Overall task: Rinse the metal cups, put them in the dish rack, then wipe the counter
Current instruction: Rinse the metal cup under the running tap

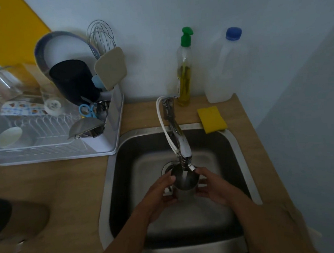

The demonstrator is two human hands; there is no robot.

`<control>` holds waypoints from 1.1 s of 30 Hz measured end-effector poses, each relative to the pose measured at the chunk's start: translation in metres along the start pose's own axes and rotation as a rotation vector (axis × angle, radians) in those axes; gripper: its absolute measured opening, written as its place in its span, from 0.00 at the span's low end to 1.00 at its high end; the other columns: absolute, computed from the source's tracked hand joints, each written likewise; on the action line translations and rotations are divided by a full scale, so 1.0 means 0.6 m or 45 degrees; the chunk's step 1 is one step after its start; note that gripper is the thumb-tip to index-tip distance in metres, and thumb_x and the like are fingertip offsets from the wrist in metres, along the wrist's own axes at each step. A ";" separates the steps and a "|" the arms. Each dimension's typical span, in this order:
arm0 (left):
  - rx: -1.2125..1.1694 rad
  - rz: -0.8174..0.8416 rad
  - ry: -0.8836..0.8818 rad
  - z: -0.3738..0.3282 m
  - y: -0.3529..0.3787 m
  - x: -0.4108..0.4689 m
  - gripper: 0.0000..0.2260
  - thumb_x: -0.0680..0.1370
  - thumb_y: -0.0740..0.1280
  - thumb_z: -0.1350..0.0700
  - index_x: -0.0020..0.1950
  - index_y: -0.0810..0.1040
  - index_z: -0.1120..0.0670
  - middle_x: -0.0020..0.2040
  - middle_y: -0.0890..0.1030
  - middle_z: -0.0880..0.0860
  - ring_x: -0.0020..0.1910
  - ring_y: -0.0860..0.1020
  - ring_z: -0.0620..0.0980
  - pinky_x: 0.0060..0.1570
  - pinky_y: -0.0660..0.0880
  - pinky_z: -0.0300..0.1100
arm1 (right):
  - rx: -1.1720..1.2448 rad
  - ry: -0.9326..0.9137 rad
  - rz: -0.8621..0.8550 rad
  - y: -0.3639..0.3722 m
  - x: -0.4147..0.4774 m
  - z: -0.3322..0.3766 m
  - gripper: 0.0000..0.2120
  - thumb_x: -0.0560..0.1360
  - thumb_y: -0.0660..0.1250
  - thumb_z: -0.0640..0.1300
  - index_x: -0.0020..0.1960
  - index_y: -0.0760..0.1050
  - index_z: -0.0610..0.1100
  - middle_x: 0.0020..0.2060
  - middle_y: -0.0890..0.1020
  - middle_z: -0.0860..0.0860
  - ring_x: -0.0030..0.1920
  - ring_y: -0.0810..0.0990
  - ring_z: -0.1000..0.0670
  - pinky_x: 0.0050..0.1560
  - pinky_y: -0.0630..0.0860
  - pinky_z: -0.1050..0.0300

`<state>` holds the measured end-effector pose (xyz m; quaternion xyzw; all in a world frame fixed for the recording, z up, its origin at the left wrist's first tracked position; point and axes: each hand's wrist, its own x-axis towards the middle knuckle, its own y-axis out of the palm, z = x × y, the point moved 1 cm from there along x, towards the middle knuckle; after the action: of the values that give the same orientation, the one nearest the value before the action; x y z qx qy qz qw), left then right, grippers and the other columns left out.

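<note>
Both forearms are reaching in from the bottom edge over the front rim of the steel sink (114, 181). The left hand (159, 194) and the right hand (212, 186) are cupping a metal cup (185, 184) between them, the fingers of each curling around its sides and the thumbs lying up near the rim. The cup is standing upright over the basin, just above the drain, mouth up. The faucet (180, 141) is slanting down from the back of the sink, its tip hanging directly over the cup's mouth; whether water is running into it cannot be told for sure, though a pale streak is showing inside the cup.

At the near left edge, on the wooden worktop (71, 182), a dark blurred container (16, 218) is lying on its side, well apart from the sink. Further back on the left, the white dish rack (55, 152) is sitting on the worktop, touching the sink's left rim at its corner. It is holding a small white bowl (8, 137), a steel strainer (87, 128), blue-handled scissors (88, 111), a dark tumbler (73, 81), a plate, a whisk (100, 36) and a beige spatula (110, 68).

Behind the sink, a yellow sponge (212, 119) is lying at the back right corner, overhanging the rim. Against the wall, a soap bottle (185, 69) with a green pump is standing just behind the faucet's base, and a translucent bottle (224, 67) with a blue cap is standing to its right.
</note>
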<state>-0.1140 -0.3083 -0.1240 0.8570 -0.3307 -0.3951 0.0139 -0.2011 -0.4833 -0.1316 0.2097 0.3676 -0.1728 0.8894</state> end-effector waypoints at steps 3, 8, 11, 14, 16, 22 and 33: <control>0.019 0.003 -0.035 -0.004 -0.018 -0.001 0.22 0.69 0.71 0.43 0.62 0.78 0.44 0.65 0.74 0.55 0.61 0.76 0.60 0.59 0.77 0.54 | -0.038 0.001 0.043 0.009 -0.009 -0.008 0.11 0.76 0.64 0.49 0.58 0.77 0.54 0.60 0.74 0.41 0.60 0.75 0.40 0.58 0.76 0.46; 0.042 0.071 -0.037 0.014 0.013 -0.001 0.22 0.72 0.71 0.46 0.66 0.75 0.46 0.65 0.75 0.55 0.60 0.78 0.60 0.55 0.79 0.50 | -0.014 0.023 -0.008 -0.026 -0.010 -0.004 0.28 0.63 0.73 0.54 0.62 0.76 0.49 0.63 0.73 0.37 0.59 0.76 0.37 0.55 0.77 0.46; 0.011 -0.063 -0.001 -0.001 -0.002 -0.001 0.16 0.75 0.67 0.46 0.62 0.77 0.47 0.63 0.77 0.56 0.58 0.78 0.60 0.56 0.77 0.51 | 0.011 -0.063 0.023 0.005 -0.008 -0.009 0.15 0.74 0.66 0.51 0.60 0.77 0.52 0.60 0.76 0.41 0.59 0.76 0.40 0.60 0.75 0.46; 0.041 -0.004 -0.060 0.004 -0.018 -0.008 0.16 0.71 0.69 0.44 0.58 0.79 0.46 0.63 0.77 0.56 0.58 0.78 0.61 0.54 0.78 0.52 | -0.053 -0.024 0.051 0.005 -0.017 -0.015 0.14 0.74 0.66 0.49 0.59 0.77 0.54 0.58 0.75 0.43 0.58 0.75 0.41 0.58 0.76 0.45; 0.067 0.051 -0.058 0.018 -0.006 -0.010 0.20 0.69 0.71 0.44 0.60 0.79 0.45 0.63 0.77 0.56 0.59 0.78 0.60 0.56 0.78 0.52 | -0.037 0.002 0.026 -0.009 -0.019 -0.012 0.22 0.67 0.71 0.53 0.60 0.78 0.53 0.59 0.74 0.41 0.57 0.76 0.39 0.53 0.77 0.47; 0.031 -0.102 -0.045 0.013 -0.011 -0.016 0.16 0.75 0.67 0.45 0.59 0.79 0.49 0.61 0.78 0.57 0.56 0.79 0.60 0.56 0.77 0.53 | -0.047 -0.055 0.007 0.013 -0.011 -0.032 0.13 0.76 0.64 0.52 0.59 0.77 0.54 0.60 0.74 0.43 0.60 0.75 0.41 0.61 0.75 0.44; 0.282 -0.077 -0.089 0.010 -0.008 -0.046 0.23 0.77 0.53 0.34 0.62 0.73 0.46 0.59 0.76 0.50 0.54 0.79 0.58 0.40 0.78 0.44 | -0.394 0.065 -0.100 0.018 -0.048 -0.031 0.27 0.75 0.48 0.71 0.68 0.66 0.58 0.64 0.74 0.50 0.58 0.79 0.40 0.50 0.76 0.49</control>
<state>-0.1283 -0.2873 -0.1109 0.8486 -0.3466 -0.3858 -0.1045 -0.2264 -0.4601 -0.1200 0.0599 0.4201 -0.1433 0.8941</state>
